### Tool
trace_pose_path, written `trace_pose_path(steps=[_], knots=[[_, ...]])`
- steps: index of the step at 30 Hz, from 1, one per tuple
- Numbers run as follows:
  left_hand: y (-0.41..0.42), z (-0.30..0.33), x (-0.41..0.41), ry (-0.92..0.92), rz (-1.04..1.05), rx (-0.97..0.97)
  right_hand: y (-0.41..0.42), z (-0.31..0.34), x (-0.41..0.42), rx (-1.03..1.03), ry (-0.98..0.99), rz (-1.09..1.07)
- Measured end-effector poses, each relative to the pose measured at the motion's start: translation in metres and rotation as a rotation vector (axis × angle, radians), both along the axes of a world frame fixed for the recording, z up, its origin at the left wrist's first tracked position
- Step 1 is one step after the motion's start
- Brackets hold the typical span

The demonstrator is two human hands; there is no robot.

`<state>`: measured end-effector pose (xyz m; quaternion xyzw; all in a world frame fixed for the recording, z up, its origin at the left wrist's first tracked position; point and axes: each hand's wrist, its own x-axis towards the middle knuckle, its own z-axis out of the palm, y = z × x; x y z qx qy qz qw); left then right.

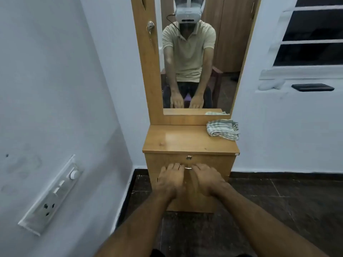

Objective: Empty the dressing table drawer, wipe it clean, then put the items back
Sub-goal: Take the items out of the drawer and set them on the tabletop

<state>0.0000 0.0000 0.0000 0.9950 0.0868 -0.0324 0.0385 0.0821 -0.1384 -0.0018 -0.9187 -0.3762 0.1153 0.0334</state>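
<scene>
1. Drawer (209,164) sits shut in the dressing table front, right under both hands; its metal handle (188,168) shows between them, the keyhole (189,157) just above.
2. By the look of it the task is at its start; nothing is emptied, wiped or returned yet; the striped cloth (223,129) lies untouched on the desk (178,140), beyond the right hand.
3. Left hand (169,179) and right hand (207,179) reach forward, palms down, fingertips at the handle's ends; whether they hook it or only touch it I cannot tell.
</scene>
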Motion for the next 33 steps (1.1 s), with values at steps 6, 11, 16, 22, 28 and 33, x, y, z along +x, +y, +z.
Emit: trace_pose_path(steps=[6, 11, 16, 22, 28, 33], knots=[[0.006, -0.033, 0.021, 0.203, -0.012, 0.000, -0.001, -0.039, 0.014, -0.077, 0.084, -0.026], [0.009, -0.036, 0.022, 0.164, -0.051, 0.051, 0.000, -0.043, 0.018, -0.051, 0.044, -0.026], [-0.002, -0.034, 0.001, 0.126, -0.048, 0.030, -0.009, -0.033, -0.005, -0.046, 0.044, -0.036], [-0.020, -0.005, -0.048, 0.177, -0.120, -0.001, -0.032, -0.008, -0.071, -0.114, 0.042, -0.024], [-0.021, 0.032, -0.096, -0.219, -0.088, -0.085, -0.046, 0.034, -0.111, 0.304, -0.217, -0.148], [-0.013, 0.032, -0.117, -0.133, -0.022, -0.007, -0.058, 0.037, -0.121, 0.109, -0.209, -0.075]])
